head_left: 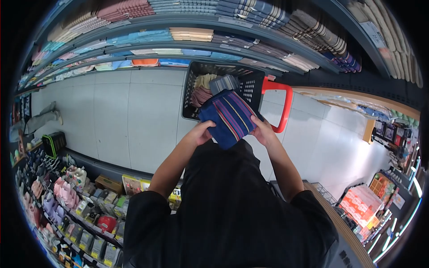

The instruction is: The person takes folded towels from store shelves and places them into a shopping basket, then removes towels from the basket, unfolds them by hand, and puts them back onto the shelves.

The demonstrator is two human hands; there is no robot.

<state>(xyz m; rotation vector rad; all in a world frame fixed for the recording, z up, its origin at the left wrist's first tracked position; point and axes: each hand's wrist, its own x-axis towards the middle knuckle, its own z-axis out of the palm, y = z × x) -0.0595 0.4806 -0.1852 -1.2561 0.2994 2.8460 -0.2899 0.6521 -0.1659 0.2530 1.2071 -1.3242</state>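
A folded navy towel (230, 117) with red, purple and cream stripes is held flat between my two hands. My left hand (202, 132) grips its left edge, with the thumb on top. On the right edge, my right hand (262, 129) pinches the cloth, thumb also on top; the fingers underneath are hidden. Just beyond the towel is a black shopping basket (254, 85) with a red handle (288, 105). Inside it lie a grey striped folded towel (225, 83), a cream cloth (204, 81) and a dusty-pink cloth (200, 96). The navy towel covers part of the basket's near side.
Shelves (187, 24) of folded towels run along the far side. Behind me on the left, a display rack (85, 219) holds slippers and packaged goods. Pale floor tiles (147, 116) stretch along the aisle. Another person's legs (44, 118) show at the far left.
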